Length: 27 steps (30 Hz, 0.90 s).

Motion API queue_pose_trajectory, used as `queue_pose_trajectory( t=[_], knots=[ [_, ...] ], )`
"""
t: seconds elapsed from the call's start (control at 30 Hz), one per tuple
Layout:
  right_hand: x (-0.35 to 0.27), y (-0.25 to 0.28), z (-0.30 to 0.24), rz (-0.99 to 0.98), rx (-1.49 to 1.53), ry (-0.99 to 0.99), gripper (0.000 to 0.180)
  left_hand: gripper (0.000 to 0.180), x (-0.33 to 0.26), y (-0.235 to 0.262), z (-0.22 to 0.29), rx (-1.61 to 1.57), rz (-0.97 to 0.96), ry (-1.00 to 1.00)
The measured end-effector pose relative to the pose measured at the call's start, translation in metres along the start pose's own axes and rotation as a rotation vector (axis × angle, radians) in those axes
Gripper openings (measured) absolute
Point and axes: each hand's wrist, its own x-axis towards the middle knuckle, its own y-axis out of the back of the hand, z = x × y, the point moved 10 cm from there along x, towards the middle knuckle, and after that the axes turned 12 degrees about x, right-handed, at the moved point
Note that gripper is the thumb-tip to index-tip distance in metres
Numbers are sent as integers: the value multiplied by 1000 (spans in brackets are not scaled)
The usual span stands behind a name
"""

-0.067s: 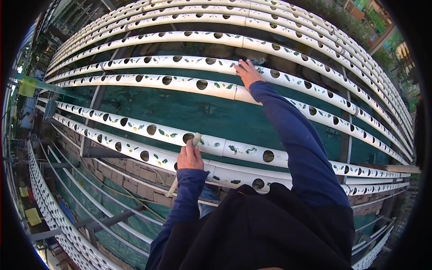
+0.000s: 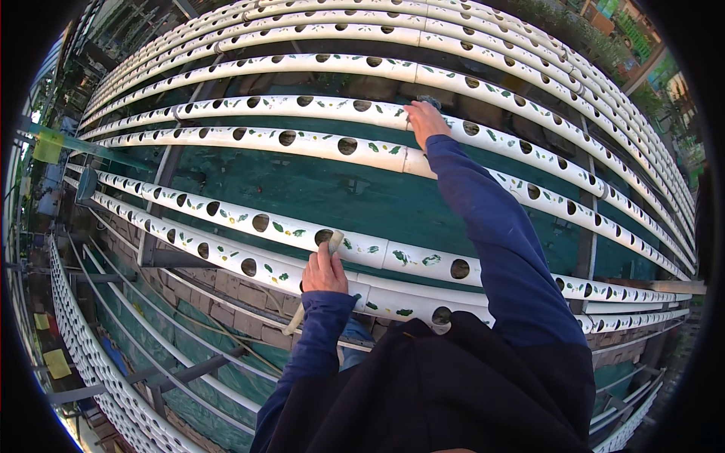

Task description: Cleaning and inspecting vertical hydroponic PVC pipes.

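Observation:
My left hand [image 2: 325, 273] is closed around a beige rod-like stick [image 2: 336, 241]. The stick's top end pokes out above the fingers beside a round hole in a white pipe [image 2: 370, 253], and its lower end hangs below the wrist. Farther out, my right arm stretches across to another white pipe [image 2: 340, 108]. On that pipe my right hand [image 2: 427, 124] lies with its fingers curled toward the far side, their tips hidden. Just beyond the knuckles shows a grey-blue crumpled thing [image 2: 431, 100]; whether the fingers grip it is unclear.
Several rows of white pipes [image 2: 302, 64] with round holes and green leaf-like marks run left to right. Dark green sheeting [image 2: 287, 180] lies beneath. Grey metal bars [image 2: 162, 181] cross under the pipes. Brickwork [image 2: 226, 279] and a lower rack [image 2: 83, 340] are at the left.
My right hand's spread fingers have curled in over the far pipe. The left hand keeps its hold on the stick. The whole view has shifted slightly.

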Motion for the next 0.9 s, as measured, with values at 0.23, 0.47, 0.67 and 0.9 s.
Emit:
queue_pose_trajectory(
  t=[0.23,0.47,0.67,0.9],
  knots=[
    [14,9,259,-392,-313,-973,50,25,8,-17,22,-109,-83,-12],
    [83,-95,94,-572,-242,-554,49,24,7,-17,0,-87,-66,41],
    [-14,-19,-52,-413,-66,497,45,24,7,-12,-8,-71,-50,61],
    [-47,-79,-32,-716,-681,1110,28,24,4,-12,-5,-62,-75,60]
  ],
)
